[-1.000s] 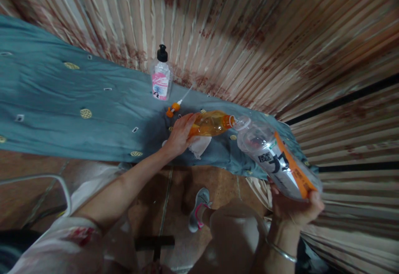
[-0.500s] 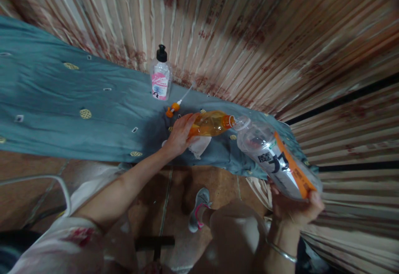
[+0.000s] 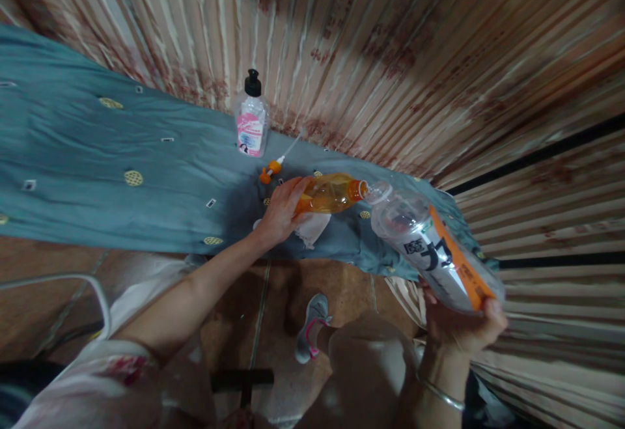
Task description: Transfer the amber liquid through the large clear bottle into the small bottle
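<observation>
My left hand (image 3: 283,211) is wrapped round an orange see-through bottle (image 3: 332,193), tipped on its side with its open mouth toward the right. Meeting that mouth is the neck of a large clear plastic bottle (image 3: 415,227) with an orange-and-white label, tilted so its base is at the lower right. My right hand (image 3: 461,321) grips this bottle near the base. Behind my left hand, an orange pump top (image 3: 271,170) with a thin clear tube lies on the cloth. A white cloth piece (image 3: 312,228) is partly hidden under the orange bottle.
A clear pump bottle (image 3: 252,120) with a black top and pink label stands at the back, by the pleated curtain (image 3: 390,58). The teal patterned cloth (image 3: 88,175) covers the long surface. Below are a tiled floor (image 3: 273,299) and a grey shoe (image 3: 312,325).
</observation>
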A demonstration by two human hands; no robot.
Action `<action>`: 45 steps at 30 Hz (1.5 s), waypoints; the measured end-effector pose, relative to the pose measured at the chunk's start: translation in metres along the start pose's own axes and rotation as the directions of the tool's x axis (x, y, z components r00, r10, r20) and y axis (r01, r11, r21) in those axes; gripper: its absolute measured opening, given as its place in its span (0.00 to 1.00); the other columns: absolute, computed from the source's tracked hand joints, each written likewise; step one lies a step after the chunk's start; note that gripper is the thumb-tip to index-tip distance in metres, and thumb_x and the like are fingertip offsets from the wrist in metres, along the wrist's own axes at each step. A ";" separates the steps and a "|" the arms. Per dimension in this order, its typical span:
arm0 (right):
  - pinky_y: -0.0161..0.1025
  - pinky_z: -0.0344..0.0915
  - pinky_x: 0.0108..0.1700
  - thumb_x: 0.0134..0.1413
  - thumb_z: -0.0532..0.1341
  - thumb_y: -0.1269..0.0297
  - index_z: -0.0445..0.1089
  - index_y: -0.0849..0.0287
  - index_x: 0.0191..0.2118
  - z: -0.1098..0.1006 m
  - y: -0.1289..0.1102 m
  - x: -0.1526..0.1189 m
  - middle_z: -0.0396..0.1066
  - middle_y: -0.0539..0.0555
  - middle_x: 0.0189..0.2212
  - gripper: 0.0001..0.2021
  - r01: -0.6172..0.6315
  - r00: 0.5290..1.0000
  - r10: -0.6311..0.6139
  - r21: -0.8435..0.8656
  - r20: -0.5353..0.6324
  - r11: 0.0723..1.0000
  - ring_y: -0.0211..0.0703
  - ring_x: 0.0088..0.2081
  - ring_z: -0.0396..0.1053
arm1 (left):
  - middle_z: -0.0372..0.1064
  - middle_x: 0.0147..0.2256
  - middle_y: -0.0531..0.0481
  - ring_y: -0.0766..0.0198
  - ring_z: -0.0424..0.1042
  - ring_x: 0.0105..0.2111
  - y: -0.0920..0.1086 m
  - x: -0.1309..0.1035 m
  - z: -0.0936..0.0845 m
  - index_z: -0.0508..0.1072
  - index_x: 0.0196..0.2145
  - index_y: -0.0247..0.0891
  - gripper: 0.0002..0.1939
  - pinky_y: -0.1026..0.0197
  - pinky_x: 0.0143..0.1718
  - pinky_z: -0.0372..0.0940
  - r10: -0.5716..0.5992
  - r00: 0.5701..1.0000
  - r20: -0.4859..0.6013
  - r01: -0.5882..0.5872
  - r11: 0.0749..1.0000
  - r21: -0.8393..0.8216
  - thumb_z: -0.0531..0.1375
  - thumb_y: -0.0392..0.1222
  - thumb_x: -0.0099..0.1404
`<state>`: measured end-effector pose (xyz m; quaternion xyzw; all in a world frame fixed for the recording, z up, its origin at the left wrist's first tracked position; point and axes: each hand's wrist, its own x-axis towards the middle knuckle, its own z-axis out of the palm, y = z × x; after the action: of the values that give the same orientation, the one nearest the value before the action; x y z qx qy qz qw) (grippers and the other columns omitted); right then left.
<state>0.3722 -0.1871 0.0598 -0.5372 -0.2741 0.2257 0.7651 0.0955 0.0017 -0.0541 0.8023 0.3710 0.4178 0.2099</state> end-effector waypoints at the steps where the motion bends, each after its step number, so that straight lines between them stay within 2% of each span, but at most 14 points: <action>1: 0.32 0.54 0.16 0.33 0.63 0.47 0.75 0.57 0.44 0.001 0.000 0.000 0.73 0.59 0.46 0.29 0.000 1.000 0.000 -0.004 0.000 1.000 0.43 0.29 0.66 | 0.60 0.65 0.34 0.45 0.61 0.64 0.000 0.000 0.000 0.53 0.69 0.39 0.38 0.36 0.67 0.56 0.000 1.000 0.006 0.000 1.000 0.001 0.60 0.43 0.65; 7: 0.31 0.54 0.15 0.33 0.63 0.47 0.75 0.57 0.44 0.003 -0.001 0.000 0.73 0.59 0.46 0.29 0.007 1.000 -0.007 0.000 0.013 1.000 0.42 0.29 0.66 | 0.61 0.64 0.36 0.45 0.62 0.64 0.003 0.001 -0.002 0.54 0.69 0.41 0.37 0.37 0.67 0.57 -0.016 1.000 0.012 0.016 1.000 0.001 0.59 0.43 0.66; 14: 0.31 0.54 0.16 0.33 0.64 0.47 0.75 0.58 0.42 0.002 -0.001 0.000 0.73 0.59 0.47 0.27 0.010 1.000 -0.010 0.004 -0.001 1.000 0.43 0.30 0.68 | 0.60 0.64 0.33 0.45 0.62 0.64 0.000 0.000 0.000 0.53 0.69 0.36 0.36 0.38 0.67 0.56 0.010 1.000 0.006 -0.010 1.000 0.006 0.58 0.46 0.67; 20: 0.30 0.56 0.16 0.33 0.63 0.48 0.74 0.57 0.37 0.001 -0.001 0.000 0.73 0.56 0.42 0.23 0.021 1.000 -0.021 0.002 -0.002 1.000 0.42 0.30 0.67 | 0.60 0.64 0.33 0.45 0.62 0.64 -0.001 -0.001 0.000 0.53 0.69 0.37 0.37 0.37 0.67 0.56 0.028 1.000 -0.003 -0.028 0.999 0.022 0.59 0.41 0.65; 24: 0.31 0.56 0.14 0.33 0.63 0.47 0.73 0.57 0.35 0.001 -0.001 0.000 0.71 0.55 0.37 0.22 0.012 1.000 -0.012 -0.008 -0.002 1.000 0.42 0.29 0.67 | 0.61 0.64 0.34 0.45 0.62 0.64 -0.001 0.000 0.000 0.53 0.69 0.37 0.37 0.37 0.66 0.57 0.019 1.000 -0.007 -0.019 1.000 0.019 0.59 0.43 0.66; 30: 0.31 0.54 0.15 0.33 0.63 0.48 0.75 0.58 0.40 0.001 -0.001 0.001 0.72 0.60 0.46 0.26 0.021 1.000 -0.021 -0.012 0.007 1.000 0.43 0.30 0.66 | 0.61 0.64 0.34 0.45 0.62 0.63 -0.002 0.000 0.001 0.53 0.70 0.38 0.37 0.38 0.67 0.57 0.030 1.000 -0.004 -0.030 0.999 0.013 0.59 0.44 0.66; 36: 0.31 0.53 0.15 0.35 0.62 0.47 0.74 0.57 0.39 0.002 -0.001 0.001 0.72 0.59 0.43 0.25 0.036 0.999 -0.036 -0.022 0.019 0.999 0.42 0.29 0.65 | 0.60 0.64 0.34 0.45 0.62 0.64 -0.001 0.000 0.001 0.53 0.69 0.38 0.37 0.38 0.67 0.56 0.010 1.000 0.006 -0.010 0.999 0.031 0.58 0.44 0.66; 45: 0.30 0.55 0.15 0.34 0.63 0.48 0.75 0.58 0.40 0.003 -0.002 0.000 0.72 0.59 0.46 0.25 0.016 1.000 -0.015 -0.010 0.009 1.000 0.41 0.30 0.65 | 0.60 0.64 0.33 0.45 0.62 0.64 0.000 0.000 -0.001 0.53 0.69 0.37 0.36 0.36 0.67 0.56 -0.002 1.000 0.019 0.002 1.000 0.031 0.59 0.44 0.67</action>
<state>0.3703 -0.1861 0.0624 -0.5381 -0.2828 0.2206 0.7628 0.0952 0.0014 -0.0536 0.8090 0.3762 0.4042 0.2016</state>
